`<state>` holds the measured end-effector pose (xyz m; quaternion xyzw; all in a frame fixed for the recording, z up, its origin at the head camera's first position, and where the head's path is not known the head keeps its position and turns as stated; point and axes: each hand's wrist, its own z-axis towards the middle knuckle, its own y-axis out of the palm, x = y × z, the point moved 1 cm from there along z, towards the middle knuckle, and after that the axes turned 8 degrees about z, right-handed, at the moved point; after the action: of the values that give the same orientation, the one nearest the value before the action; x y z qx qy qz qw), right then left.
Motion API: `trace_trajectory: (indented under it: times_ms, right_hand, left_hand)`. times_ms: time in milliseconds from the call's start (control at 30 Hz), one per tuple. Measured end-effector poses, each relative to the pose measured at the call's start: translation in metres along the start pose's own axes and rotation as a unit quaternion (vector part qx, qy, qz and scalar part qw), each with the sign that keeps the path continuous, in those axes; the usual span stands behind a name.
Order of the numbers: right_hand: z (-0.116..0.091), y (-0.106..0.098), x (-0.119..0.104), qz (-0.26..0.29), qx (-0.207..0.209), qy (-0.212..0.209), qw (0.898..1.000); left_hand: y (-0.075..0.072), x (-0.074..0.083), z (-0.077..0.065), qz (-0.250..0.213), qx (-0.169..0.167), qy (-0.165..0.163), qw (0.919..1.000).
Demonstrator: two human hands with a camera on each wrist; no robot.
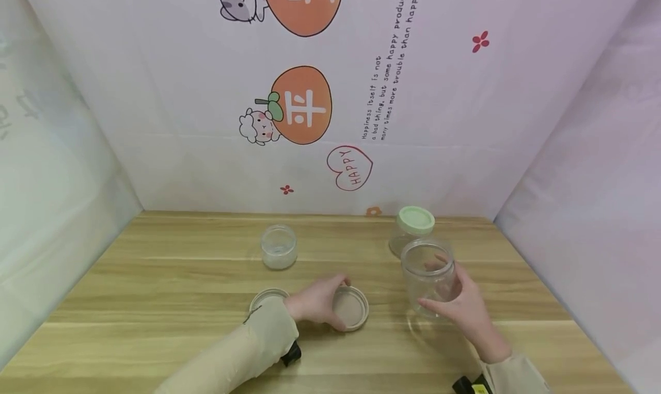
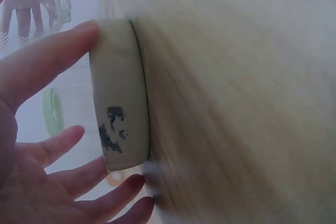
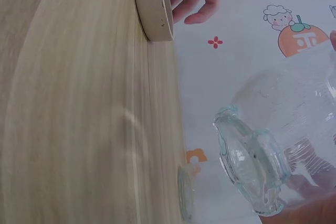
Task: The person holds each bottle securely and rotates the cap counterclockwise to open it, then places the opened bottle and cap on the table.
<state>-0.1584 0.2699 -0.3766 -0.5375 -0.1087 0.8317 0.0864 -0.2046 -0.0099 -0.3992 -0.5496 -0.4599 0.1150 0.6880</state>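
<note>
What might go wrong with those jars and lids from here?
The clear jar, held above the table by the right hand, might slip, as its wall looks smooth. It could also bump the green-lidded jar close behind it. And the left sleeve partly covers the second lid, so it may nudge that lid if the left hand moves.

The jar (image 1: 419,282), clear and thick-based, is held aloft at the right, roughly upright, its open mouth facing up. The lid (image 1: 349,309), round and beige (dark smudges mark its side), lies flat, hollow face up, on the table (image 1: 155,302), left of the jar.
</note>
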Motion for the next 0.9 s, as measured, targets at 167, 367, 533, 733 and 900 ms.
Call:
trace_trajectory:
  times_ms: [167,367,533,733,900]
  right_hand:
    - [0.001,0.003,0.001,0.001,0.002,-0.004,1.000]
    - [0.006,0.012,0.003,0.002,0.003,0.033,0.999]
    - [0.015,0.026,0.004,0.004,-0.006,0.080,0.997]
    - [0.030,0.040,0.006,0.009,-0.004,0.108,0.994]
    - [0.049,0.052,0.007,-0.007,-0.004,0.112,0.994]
  left_hand:
    - [-0.002,-0.003,0.002,-0.013,-0.017,-0.010,0.9997]
    - [-0.013,-0.013,-0.009,-0.066,0.007,-0.024,0.9975]
    - [-0.023,-0.021,-0.028,-0.096,0.058,-0.025,0.9934]
    - [-0.026,-0.022,-0.043,-0.133,0.083,-0.027,0.9873]
    - [-0.023,-0.024,-0.055,-0.123,0.109,-0.036,0.9858]
